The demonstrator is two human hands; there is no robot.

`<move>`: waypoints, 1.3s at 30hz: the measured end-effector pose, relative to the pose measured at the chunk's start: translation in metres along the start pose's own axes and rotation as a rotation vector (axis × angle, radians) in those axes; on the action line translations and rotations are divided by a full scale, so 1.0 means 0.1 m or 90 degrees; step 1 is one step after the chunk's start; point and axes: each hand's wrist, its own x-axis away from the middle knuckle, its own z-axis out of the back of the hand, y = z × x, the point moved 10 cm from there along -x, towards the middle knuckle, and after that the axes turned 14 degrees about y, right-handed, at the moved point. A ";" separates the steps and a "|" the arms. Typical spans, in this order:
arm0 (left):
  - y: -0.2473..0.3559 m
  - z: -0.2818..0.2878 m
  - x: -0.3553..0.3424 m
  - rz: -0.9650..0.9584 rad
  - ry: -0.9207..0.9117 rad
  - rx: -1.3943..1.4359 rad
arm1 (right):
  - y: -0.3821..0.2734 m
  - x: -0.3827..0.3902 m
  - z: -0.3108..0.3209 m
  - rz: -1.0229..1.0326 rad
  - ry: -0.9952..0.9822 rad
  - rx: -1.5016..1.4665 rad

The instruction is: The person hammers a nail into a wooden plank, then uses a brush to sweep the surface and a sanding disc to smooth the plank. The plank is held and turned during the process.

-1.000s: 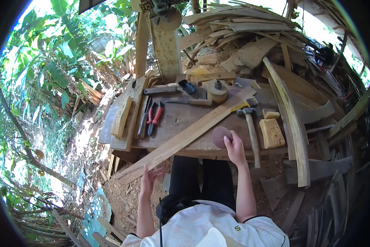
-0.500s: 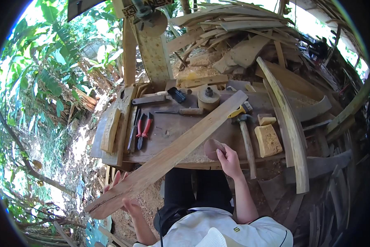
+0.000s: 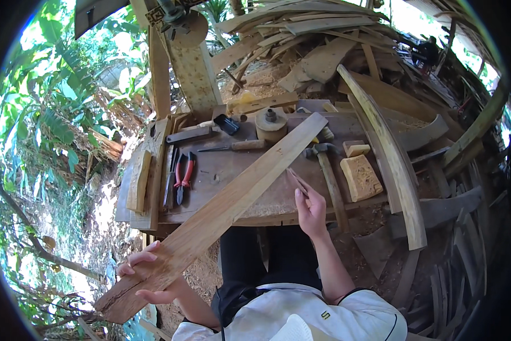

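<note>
A long pale plank [image 3: 238, 193] slants from the back of the wooden workbench [image 3: 221, 167] down past its front edge to the lower left. My left hand [image 3: 139, 260] grips that lower end, fingers over one edge and thumb at the other. My right hand [image 3: 312, 210] holds a thin reddish disc [image 3: 297, 183] almost edge-on, just right of the plank. Close by lie a wooden-handled hammer [image 3: 329, 182] and a light wooden block [image 3: 360, 179]. Red-handled pliers [image 3: 184, 170] rest left of the plank.
A round wooden piece [image 3: 269, 125] and hand tools sit toward the bench's back. A curved pole [image 3: 403, 187] lies along the right, and a board [image 3: 139, 182] along the left. A post [image 3: 195, 74] and a heap of offcuts [image 3: 306, 40] stand behind; leafy plants [image 3: 56, 125] grow at left.
My left hand has closed on the plank, whose lower end has shifted down and left. My right hand has turned the disc from face-on to nearly edge-on. The camera view has shifted slightly.
</note>
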 end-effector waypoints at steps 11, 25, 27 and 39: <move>0.07 0.39 0.10 0.044 0.027 -0.082 | -0.56 -0.08 -0.86 0.289 -0.307 0.130; 0.09 0.51 0.10 0.091 -0.049 -0.175 | 0.00 -0.60 -0.52 0.110 -0.162 0.249; 0.13 0.56 0.09 0.083 -0.070 -0.173 | -0.20 -0.42 -0.68 0.230 -0.188 0.222; 0.02 0.96 0.00 0.152 -0.018 -0.165 | -0.37 -0.08 -0.74 0.226 -0.118 0.266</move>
